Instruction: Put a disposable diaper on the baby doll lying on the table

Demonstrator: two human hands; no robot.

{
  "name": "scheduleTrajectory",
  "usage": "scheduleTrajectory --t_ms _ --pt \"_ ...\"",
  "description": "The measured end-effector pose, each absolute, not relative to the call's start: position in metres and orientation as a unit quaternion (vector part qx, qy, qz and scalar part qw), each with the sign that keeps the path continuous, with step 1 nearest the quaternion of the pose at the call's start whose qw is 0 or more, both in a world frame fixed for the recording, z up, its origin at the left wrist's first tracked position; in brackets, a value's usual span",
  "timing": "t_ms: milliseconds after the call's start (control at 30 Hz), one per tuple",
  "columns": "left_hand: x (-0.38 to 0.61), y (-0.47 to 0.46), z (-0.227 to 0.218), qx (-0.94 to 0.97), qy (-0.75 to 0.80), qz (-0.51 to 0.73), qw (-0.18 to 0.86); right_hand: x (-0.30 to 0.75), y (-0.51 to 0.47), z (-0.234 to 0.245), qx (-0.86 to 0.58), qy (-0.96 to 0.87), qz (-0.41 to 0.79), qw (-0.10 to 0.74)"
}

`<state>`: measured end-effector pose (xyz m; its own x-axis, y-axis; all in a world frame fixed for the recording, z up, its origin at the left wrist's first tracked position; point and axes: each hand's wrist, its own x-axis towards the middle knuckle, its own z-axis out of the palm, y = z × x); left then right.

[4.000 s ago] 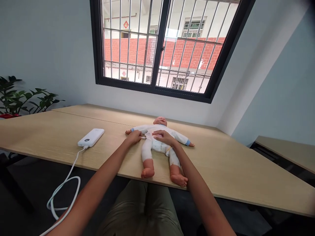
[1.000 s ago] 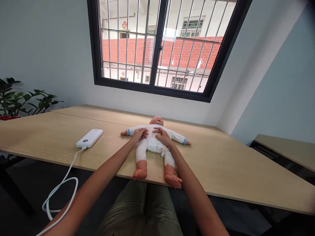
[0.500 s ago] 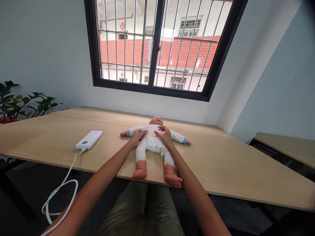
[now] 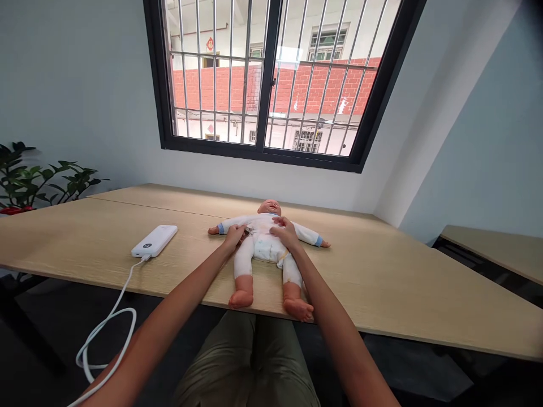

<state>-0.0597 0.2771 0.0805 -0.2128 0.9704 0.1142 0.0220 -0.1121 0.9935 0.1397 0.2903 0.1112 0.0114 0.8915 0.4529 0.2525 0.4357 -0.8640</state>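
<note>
Lying on its back on the desk (image 4: 382,277), the baby doll (image 4: 265,251) looks light, soft-suited over stiff vinyl limbs, best taken at the torso. Left hand (image 4: 235,237) and right hand (image 4: 286,233) rest narrowly curled on its chest, whether pinching cloth is unclear, slightly further apart than a second ago; a white power bank (image 4: 154,241) lies to the left

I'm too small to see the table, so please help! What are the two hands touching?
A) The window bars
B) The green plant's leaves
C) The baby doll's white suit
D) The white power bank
C. The left hand and the right hand are both on the white suit of the baby doll, at its chest.
</note>
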Motion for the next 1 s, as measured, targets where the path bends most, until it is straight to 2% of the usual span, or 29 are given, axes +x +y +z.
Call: scheduleTrajectory --t_ms 133,233,500,1000 --pt "-0.060 0.278 0.080 0.479 0.546 0.563 0.393 0.158 0.299 0.114 -0.526 -0.463 0.266 0.662" --pt "-0.062 0.279 0.081 0.501 0.567 0.552 0.350 0.173 0.304 0.107 -0.585 -0.396 0.211 0.676" --pt "-0.071 0.284 0.081 0.569 0.611 0.509 0.207 0.180 0.307 0.084 -0.618 -0.431 0.168 0.636" --pt "-0.069 0.276 0.080 0.641 0.601 0.463 0.115 0.188 0.323 0.077 -0.667 -0.440 0.188 0.571"
